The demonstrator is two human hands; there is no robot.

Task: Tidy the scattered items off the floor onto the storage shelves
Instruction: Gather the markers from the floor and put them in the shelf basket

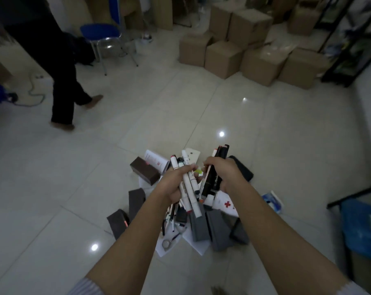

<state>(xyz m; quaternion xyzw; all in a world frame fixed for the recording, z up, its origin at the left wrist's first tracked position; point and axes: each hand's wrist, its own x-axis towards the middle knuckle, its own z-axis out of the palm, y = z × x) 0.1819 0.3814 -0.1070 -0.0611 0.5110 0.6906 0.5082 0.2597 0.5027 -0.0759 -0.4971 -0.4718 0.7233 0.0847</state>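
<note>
Left hand (pixel 173 184) grips a bundle of white markers (pixel 189 188); right hand (pixel 224 173) clutches dark markers (pixel 212 179). Both hover above grey boxes (pixel 199 227) and papers (pixel 193 243) scattered on the tiled floor (pixel 286 145).

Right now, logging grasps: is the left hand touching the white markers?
Touching. The head view shows the left hand with fingers curled round the white markers.

The floor (pixel 201 107) is open in the middle and on the near left. Cardboard boxes (pixel 244 50) block the far right beside a black shelf frame (pixel 348 45), a person's legs (pixel 61 88) stand far left, and a blue bin (pixel 363 228) stands near right.
</note>
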